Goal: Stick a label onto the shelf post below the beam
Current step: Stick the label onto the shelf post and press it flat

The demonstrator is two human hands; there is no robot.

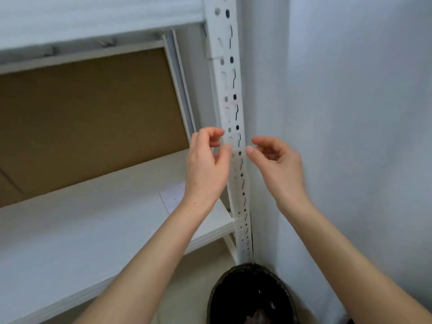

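Post: the white perforated metal shelf post (236, 118) runs from top centre down to the floor, close beside the pale wall (350, 113) on its right.
Beam: the white upper shelf beam (98, 22) meets the post at top left; both hands are well below it.
Label: a thin, clear, nearly see-through strip of label (238, 149) is stretched across the front of the post between the two hands; whether it touches the metal cannot be told.
Left hand: the bare left hand (207, 164) is just left of the post, its grip pinched narrow, thumb and forefinger on the strip's left end.
Right hand: the bare right hand (279, 163) is just right of the post, in front of the wall, grip pinched narrow on the strip's right end.
Earlier mark: a faint reddish line (231, 105) crosses the post higher up.
Around: a brown backing board (88, 118) stands far left; a white lower shelf (93, 218) carries a dotted white sheet (171, 197), partly hidden by the left wrist.
Floor: a black round bin (251, 298) sits near, at the post's foot, between the forearms.
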